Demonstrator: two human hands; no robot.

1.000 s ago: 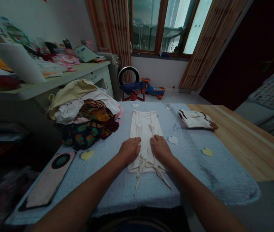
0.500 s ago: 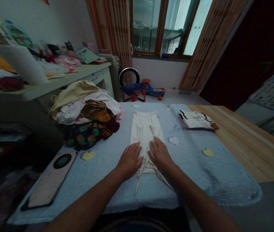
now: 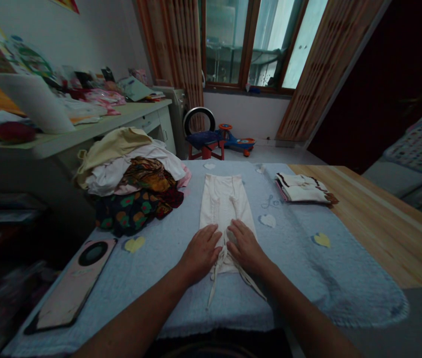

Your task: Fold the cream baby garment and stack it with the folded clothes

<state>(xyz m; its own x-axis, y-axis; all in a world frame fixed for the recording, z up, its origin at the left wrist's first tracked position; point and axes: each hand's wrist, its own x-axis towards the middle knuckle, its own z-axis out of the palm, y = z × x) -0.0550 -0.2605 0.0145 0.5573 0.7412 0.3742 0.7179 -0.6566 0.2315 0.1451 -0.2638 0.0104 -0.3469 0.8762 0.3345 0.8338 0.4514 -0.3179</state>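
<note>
A cream garment (image 3: 224, 201), folded into a long narrow strip, lies flat on the light blue blanket (image 3: 166, 258) in front of me. Its drawstrings trail off the near end. My left hand (image 3: 200, 251) rests flat on the near left part of the garment, fingers stretched out. My right hand (image 3: 245, 246) lies flat on the near right part, fingers also out. Both palms press on the cloth side by side and hold nothing.
A heap of mixed clothes (image 3: 132, 180) sits at the left. A folded stack of clothes (image 3: 303, 188) lies at the right by the wooden tabletop (image 3: 385, 223). A phone (image 3: 72, 283) lies near left. A cluttered desk (image 3: 84, 124) stands behind.
Both hands slid toward me along the garment, from its middle to its near end, and their fingers flattened out.
</note>
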